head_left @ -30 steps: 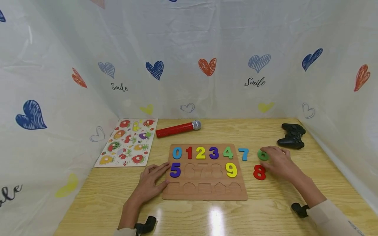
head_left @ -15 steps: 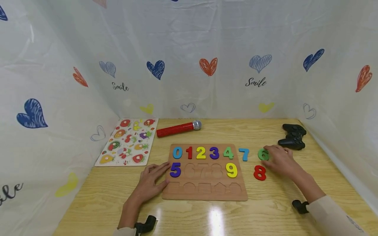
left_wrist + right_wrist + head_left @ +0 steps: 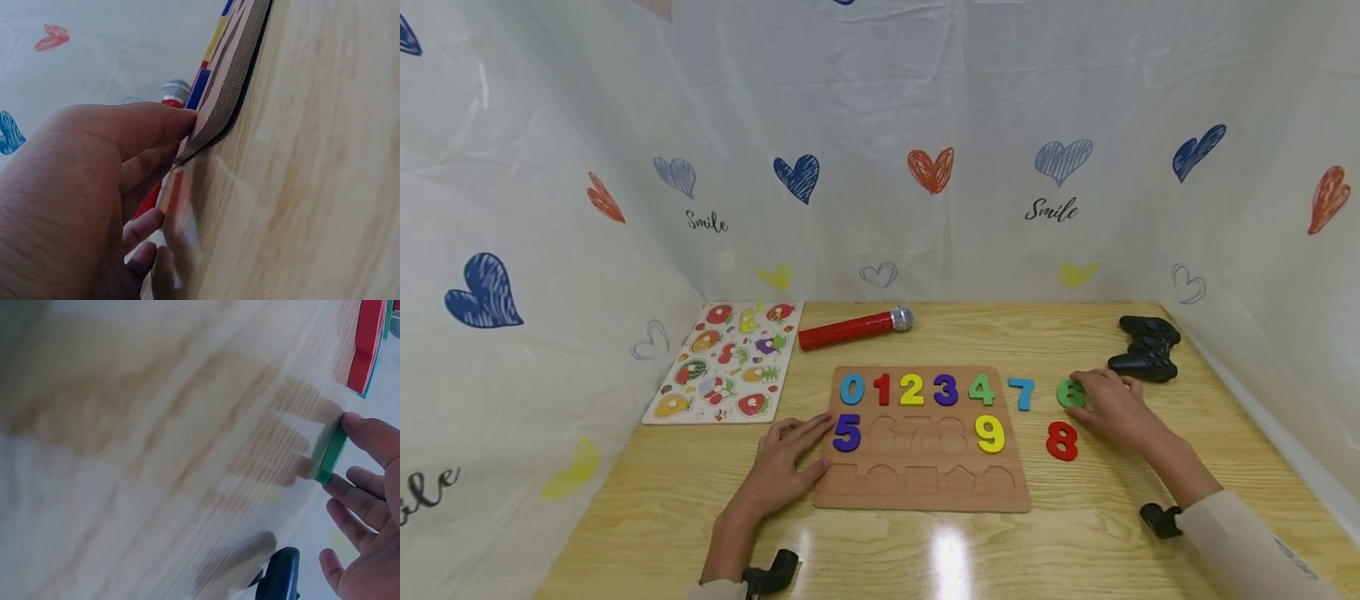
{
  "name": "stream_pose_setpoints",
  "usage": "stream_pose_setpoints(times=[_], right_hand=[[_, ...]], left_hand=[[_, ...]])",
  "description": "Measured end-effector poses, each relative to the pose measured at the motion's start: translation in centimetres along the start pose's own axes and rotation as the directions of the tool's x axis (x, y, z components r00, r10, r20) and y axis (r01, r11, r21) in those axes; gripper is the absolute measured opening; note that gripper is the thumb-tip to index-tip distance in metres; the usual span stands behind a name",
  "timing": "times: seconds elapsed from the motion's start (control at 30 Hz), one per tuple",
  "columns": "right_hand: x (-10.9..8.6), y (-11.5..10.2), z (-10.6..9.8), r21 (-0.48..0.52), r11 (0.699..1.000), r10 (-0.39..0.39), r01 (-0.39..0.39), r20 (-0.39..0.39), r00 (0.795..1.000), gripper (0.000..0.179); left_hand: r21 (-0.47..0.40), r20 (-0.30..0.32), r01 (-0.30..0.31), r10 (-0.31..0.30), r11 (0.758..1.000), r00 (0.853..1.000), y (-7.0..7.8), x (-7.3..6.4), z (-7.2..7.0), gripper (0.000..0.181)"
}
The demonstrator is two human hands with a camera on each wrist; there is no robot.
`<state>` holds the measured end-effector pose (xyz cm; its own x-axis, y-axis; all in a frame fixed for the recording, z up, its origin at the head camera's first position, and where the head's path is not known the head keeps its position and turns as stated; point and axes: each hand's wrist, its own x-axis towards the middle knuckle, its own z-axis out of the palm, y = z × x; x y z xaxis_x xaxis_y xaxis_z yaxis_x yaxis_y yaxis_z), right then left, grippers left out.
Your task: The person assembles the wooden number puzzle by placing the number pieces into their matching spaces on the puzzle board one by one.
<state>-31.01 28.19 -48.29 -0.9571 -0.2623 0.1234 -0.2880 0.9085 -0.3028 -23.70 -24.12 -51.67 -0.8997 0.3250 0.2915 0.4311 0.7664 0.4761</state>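
Observation:
In the head view a wooden number puzzle board (image 3: 917, 493) lies mid-table, bearing coloured digits 0 to 5 and a yellow 9 (image 3: 989, 434). Bare outlines of 6, 7 and 8 show in its middle row. My left hand (image 3: 784, 467) rests along the board's left edge, fingers fairly straight and touching it. To the right, my right hand (image 3: 1112, 408) pinches a green number 6 (image 3: 1070, 393) on the table between thumb and fingertip. The right wrist view shows the green 6 (image 3: 331, 453) edge-on. Nearby lie a blue 7 (image 3: 1022, 392) and a red 8 (image 3: 1062, 441).
A black game controller (image 3: 1145, 350) lies behind the right hand. Behind the board are a red microphone (image 3: 850, 332) with a silver head and, at back left, a fruit puzzle board (image 3: 724, 398). A patterned white curtain (image 3: 865, 108) encloses the table (image 3: 880, 550).
The green 6 and the right hand's fingers have shifted very slightly. More of the 6 showed half a second ago than a second ago. The left hand stays at the board's edge.

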Motion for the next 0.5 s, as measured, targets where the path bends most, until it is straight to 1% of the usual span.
stream_pose_setpoints(times=[0.1, 0.3, 0.5], right_hand=[[-0.02, -0.13, -0.17, -0.006, 1.000, -0.009, 0.009, -0.007, 1.000, 0.056], [-0.43, -0.38, -0.30, -0.013, 1.000, 0.006, -0.006, 0.001, 1.000, 0.058], [-0.78, -0.94, -0.70, -0.010, 1.000, -0.012, 0.012, -0.027, 1.000, 0.058]], left_hand=[[-0.009, 0.007, 0.005, -0.005, 1.000, 1.000, -0.07, 0.01, 0.17, 0.057], [-0.005, 0.035, 0.032, -0.032, 0.999, 0.999, -0.04, -0.07, 0.22, 0.057], [-0.007, 0.028, 0.031, -0.031, 0.999, 0.999, 0.02, -0.02, 0.04, 0.057]])
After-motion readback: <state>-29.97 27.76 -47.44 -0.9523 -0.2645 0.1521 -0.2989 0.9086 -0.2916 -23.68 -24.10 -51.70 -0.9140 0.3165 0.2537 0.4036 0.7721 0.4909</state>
